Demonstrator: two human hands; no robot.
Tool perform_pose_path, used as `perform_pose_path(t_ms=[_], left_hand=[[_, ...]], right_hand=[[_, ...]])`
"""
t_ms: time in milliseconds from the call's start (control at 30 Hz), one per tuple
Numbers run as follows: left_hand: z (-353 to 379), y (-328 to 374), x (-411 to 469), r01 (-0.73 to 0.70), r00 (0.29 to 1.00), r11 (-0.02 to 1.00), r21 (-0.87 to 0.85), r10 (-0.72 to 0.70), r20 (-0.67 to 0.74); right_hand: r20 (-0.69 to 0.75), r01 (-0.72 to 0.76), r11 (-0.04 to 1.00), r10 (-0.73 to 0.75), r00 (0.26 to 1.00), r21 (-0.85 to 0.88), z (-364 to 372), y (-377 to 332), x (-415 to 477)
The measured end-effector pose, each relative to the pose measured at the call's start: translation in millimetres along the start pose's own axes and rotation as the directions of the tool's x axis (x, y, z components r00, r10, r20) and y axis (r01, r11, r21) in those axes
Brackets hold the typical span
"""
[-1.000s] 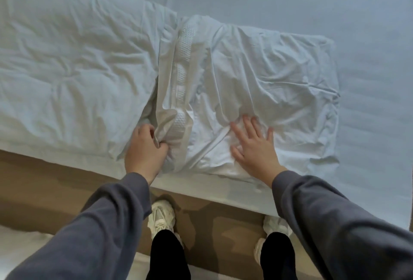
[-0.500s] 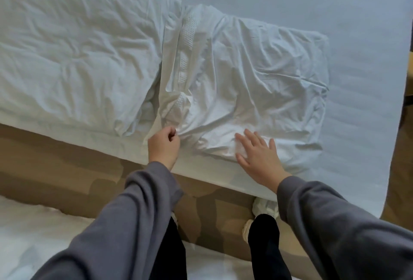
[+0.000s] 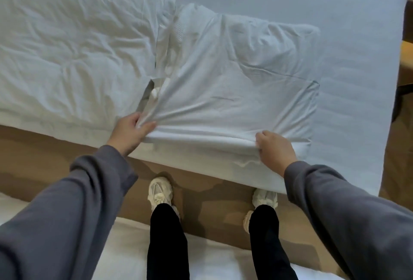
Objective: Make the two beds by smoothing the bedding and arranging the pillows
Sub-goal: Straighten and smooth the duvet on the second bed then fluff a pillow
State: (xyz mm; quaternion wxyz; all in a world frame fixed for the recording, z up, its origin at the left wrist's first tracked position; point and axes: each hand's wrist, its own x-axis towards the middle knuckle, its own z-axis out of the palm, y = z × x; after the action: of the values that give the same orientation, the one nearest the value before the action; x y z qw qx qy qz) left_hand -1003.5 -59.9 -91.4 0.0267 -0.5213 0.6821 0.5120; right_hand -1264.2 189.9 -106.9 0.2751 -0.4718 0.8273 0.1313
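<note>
While it lies flat on the bed (image 3: 346, 11), close to the near edge, the pillow (image 3: 234, 92) has its long axis running left to right across the view. The open end of its case points left, and a strip of textured inner cover shows in that opening. Both hands hold its near long side. The left hand (image 3: 130, 132) pinches the near-left corner of the case between thumb and fingers, and taut creases fan out from that pinch toward the far right. The right hand (image 3: 276, 149) has its fingers curled over the near edge further right, gripping a fold of the case. The pillow's bulk sits beyond and between the two grips. A second pillow (image 3: 73, 45), crumpled, lies against its open end on the left, along the same axis. Below the bed edge are a brown floor (image 3: 201, 192), the person's pale shoes (image 3: 159, 190) and dark trousers (image 3: 166, 235). The white bedding of another bed (image 3: 125, 246) runs along the bottom. Wooden furniture (image 3: 407, 56) stands at the right margin.
</note>
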Motion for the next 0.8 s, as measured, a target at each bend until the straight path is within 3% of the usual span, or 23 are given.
perform_pose_path(t_ms=[67,167,267,333,500,600,700,800], left_hand=[[-0.9,-22.9,-2.9,0.088,0.992,0.996,-0.013,-0.089,-0.086],[6.2,-23.7,-8.5,0.244,0.969,0.969,-0.045,-0.245,-0.014],[9.5,2.8,-6.0,0.250,0.960,0.964,0.088,-0.259,0.110],[10.5,23.4,-0.3,0.213,0.966,0.964,0.157,-0.232,0.111],[18.4,81.4,37.9,0.195,0.980,0.980,0.024,-0.195,-0.028],[25.9,106.6,86.7,0.219,0.972,0.973,-0.067,-0.211,0.101],[29.5,109.1,120.9,0.286,0.949,0.907,-0.308,-0.223,0.223],[13.4,77.1,135.6,0.269,0.963,0.880,-0.391,-0.235,0.133]], right_hand=[[0.063,0.056,0.997,-0.060,0.996,0.052,2.8,-8.8,-0.6],[0.152,0.008,0.998,-0.016,0.988,0.056,11.6,-20.8,-6.5],[0.212,-0.033,0.993,0.009,0.977,0.112,6.8,-20.7,-6.8],[0.201,-0.052,0.988,0.022,0.979,0.145,-7.5,-13.3,-4.6],[0.120,-0.047,0.994,0.036,0.992,0.095,-50.1,10.0,26.4],[0.054,-0.104,0.984,0.097,0.994,0.142,-58.8,15.4,67.2],[0.066,-0.208,0.956,0.199,0.978,0.207,-43.8,6.4,102.6],[0.074,-0.292,0.918,0.282,0.956,0.268,-18.4,-17.1,122.4]])
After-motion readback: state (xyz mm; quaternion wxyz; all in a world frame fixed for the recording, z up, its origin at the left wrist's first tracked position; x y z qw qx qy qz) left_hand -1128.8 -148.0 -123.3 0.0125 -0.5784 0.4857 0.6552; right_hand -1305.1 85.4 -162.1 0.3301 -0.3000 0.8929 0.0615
